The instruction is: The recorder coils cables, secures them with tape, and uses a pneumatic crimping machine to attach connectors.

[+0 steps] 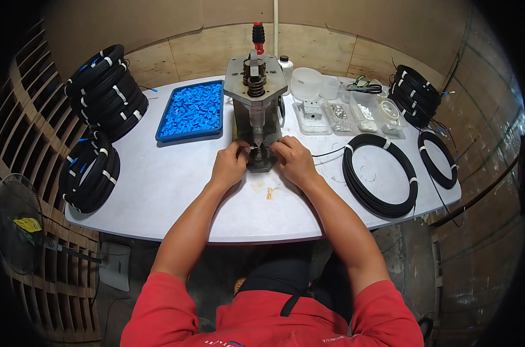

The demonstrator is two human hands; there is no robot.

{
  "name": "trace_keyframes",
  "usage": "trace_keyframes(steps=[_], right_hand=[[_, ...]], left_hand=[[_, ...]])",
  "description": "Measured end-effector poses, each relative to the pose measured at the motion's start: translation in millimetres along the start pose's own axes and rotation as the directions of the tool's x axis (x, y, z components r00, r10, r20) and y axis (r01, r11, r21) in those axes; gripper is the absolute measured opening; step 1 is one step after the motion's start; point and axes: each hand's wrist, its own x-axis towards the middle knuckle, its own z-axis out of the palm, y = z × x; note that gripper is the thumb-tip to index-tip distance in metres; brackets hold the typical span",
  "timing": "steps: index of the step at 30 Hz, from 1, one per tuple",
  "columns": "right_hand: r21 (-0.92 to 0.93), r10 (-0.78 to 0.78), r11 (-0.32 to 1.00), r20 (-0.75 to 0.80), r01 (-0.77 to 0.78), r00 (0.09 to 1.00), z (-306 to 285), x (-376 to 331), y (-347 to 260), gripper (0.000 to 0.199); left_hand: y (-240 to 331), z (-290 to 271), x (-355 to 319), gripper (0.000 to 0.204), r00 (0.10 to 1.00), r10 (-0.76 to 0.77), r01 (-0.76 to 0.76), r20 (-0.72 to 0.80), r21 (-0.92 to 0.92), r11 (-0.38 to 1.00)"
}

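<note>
A bench press with a red-and-black top knob stands at the middle of the table, and both my hands meet at its lower tooling. My left hand is closed in a pinch at the left of the tooling; what its fingertips hold is too small to name. On the other side, my right hand pinches a black cable. That cable runs out to the right toward a large black cable coil lying flat, tied with white bands. The cable's end is hidden among my fingers and the tooling.
Left of the press lies a blue tray of small blue pieces. Stacked cable coils stand at the far left, others at the right. Clear boxes of small parts, a white tub and a bottle sit behind right.
</note>
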Motion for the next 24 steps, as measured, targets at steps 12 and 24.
trace_keyframes(steps=[12, 24], right_hand=[[-0.005, -0.002, 1.0, 0.009, 0.002, 1.0, -2.6, 1.0, -1.5, 0.02], [-0.001, 0.008, 1.0, 0.068, -0.008, 0.998, -5.3, -1.7, 4.2, 0.026]], left_hand=[[2.3, -0.6, 0.0, 0.019, 1.0, 0.007, -0.006, -0.008, 0.024, 1.0], [-1.4, 0.6, 0.4, 0.019, 1.0, 0.002, -0.002, -0.01, 0.022, 1.0]])
